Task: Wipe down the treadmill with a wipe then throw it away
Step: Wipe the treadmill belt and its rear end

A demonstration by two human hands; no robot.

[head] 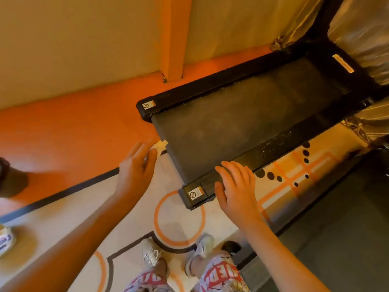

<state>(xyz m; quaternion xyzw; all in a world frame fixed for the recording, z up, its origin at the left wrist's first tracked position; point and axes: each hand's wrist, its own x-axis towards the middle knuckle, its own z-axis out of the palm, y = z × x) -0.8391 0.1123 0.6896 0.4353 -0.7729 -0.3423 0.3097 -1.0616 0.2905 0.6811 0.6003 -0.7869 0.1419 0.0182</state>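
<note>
A black treadmill (pixel 242 123) lies on the floor, its dusty grey belt running from the centre toward the upper right. My right hand (pixel 236 186) hovers with spread, straight fingers over the near end of the right side rail (pixel 273 150), close to its warning sticker (pixel 194 193). My left hand (pixel 136 165) is held open in the air left of the belt's rear edge, fingers straight and slightly blurred. No wipe shows in either hand or anywhere in view.
The floor is orange beside a cream patterned part with orange circles and black lines (pixel 179 218). My two feet in pale sneakers (pixel 151 256) stand below. A wall and orange post (pixel 174 39) rise behind. Another person's shoe (pixel 6 241) is at the left edge.
</note>
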